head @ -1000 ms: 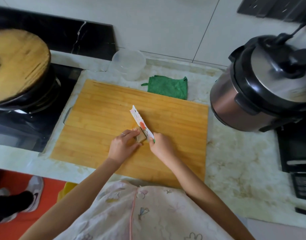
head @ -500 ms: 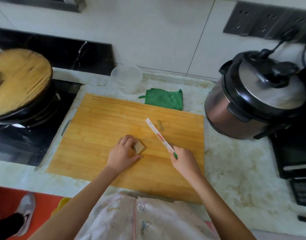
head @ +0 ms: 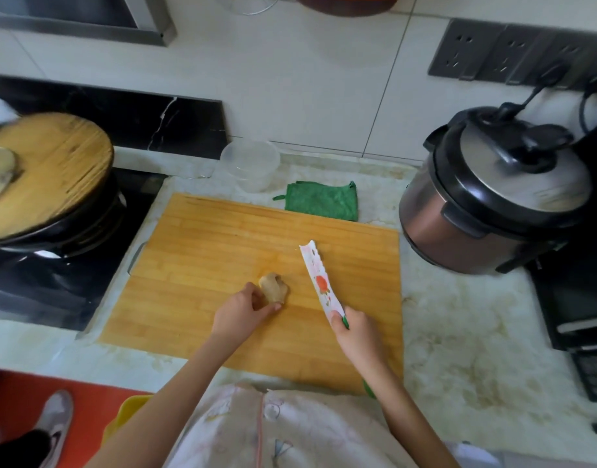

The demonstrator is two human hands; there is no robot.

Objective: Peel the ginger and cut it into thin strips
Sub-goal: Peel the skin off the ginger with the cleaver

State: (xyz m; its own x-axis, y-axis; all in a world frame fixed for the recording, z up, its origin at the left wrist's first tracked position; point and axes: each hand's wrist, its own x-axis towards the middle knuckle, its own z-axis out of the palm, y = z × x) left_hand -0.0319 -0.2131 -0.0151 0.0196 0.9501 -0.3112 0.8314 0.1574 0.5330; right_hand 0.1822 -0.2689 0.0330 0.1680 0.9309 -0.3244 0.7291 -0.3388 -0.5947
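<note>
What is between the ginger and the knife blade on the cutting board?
Nothing: in the head view, only bare cutting board separates the ginger from the knife blade.

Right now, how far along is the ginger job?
Done: unclear; the ginger looks pale, but peeling can't be confirmed. In hand: the left hand holds it on the cutting board; the right hand grips the knife, blade clear of it. Left: cutting strips; none visible.

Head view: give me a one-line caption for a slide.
Left hand holds ginger on a wooden cutting board while right hand grips a patterned knife beside it.
</note>
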